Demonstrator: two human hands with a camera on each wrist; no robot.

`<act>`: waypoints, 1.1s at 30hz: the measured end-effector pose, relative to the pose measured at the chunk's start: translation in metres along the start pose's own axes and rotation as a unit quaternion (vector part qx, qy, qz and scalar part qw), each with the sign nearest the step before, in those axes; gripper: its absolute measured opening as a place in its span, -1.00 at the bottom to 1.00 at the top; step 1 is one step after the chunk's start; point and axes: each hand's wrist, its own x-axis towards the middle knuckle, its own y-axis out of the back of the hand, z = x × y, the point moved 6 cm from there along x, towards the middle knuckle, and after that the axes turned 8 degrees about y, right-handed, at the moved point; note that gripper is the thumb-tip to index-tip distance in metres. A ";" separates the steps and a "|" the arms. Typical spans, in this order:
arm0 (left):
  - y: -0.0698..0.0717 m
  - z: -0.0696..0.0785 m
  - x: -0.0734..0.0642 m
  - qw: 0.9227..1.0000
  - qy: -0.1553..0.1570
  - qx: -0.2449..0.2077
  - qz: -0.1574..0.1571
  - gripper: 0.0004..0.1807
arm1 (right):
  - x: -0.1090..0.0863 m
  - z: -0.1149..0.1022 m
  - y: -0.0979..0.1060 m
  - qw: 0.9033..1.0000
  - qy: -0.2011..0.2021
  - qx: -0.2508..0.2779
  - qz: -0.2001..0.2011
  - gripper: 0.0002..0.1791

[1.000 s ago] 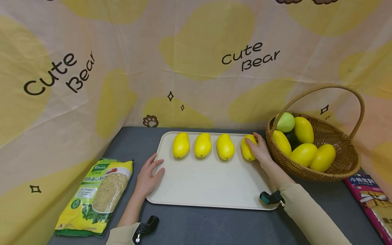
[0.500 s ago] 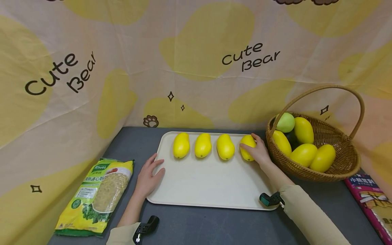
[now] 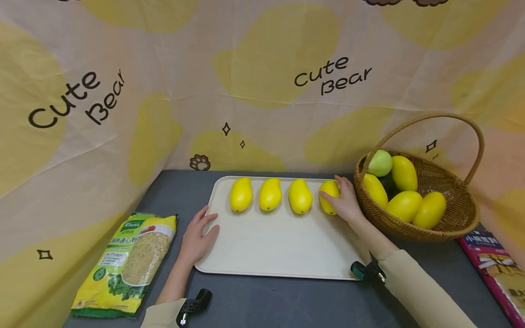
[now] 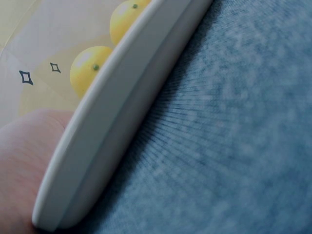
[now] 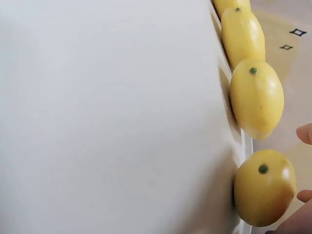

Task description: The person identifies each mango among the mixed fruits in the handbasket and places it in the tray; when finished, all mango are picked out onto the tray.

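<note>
Several yellow mangoes stand in a row along the far side of a white tray (image 3: 279, 246). My right hand (image 3: 348, 200) is around the rightmost mango (image 3: 329, 200), its thumb over the near side and its fingers spread behind. In the right wrist view the fingertips (image 5: 304, 132) stand a little apart from that mango (image 5: 263, 195); whether the thumb touches is unclear. My left hand (image 3: 197, 239) rests at the tray's left edge with relaxed, spread fingers. Up close, the left wrist view has the tray's side (image 4: 122, 102) beside the hand.
A wicker basket (image 3: 451, 218) with a tall handle stands right of the tray, holding several mangoes, a green fruit (image 3: 380, 163) and a dark item. A yellow Knorr bag (image 3: 127, 264) lies left, a red packet (image 3: 492, 269) at far right. A printed cloth hangs behind.
The rightmost mango has shifted slightly left with my right hand, then stayed put. The right hand's fingers have since spread away from it a little. My left hand has stayed at the tray's edge.
</note>
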 end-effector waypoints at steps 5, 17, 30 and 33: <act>-0.001 0.000 0.000 1.000 0.003 -0.003 -0.001 -0.56 | -0.022 -0.025 0.005 0.996 0.073 -0.033 -0.040 -0.12; -0.002 0.000 0.001 1.000 0.004 0.002 0.000 -0.55 | -0.070 -0.081 0.092 0.953 0.269 -0.136 -0.012 -0.85; -0.001 0.000 0.000 1.000 -0.005 0.000 0.003 -0.55 | -0.037 -0.004 0.180 0.940 0.090 -0.251 -0.213 -0.38; -0.002 -0.001 0.001 1.000 0.001 -0.001 0.003 -0.54 | -0.036 0.013 0.181 0.927 0.073 -0.259 -0.260 -0.25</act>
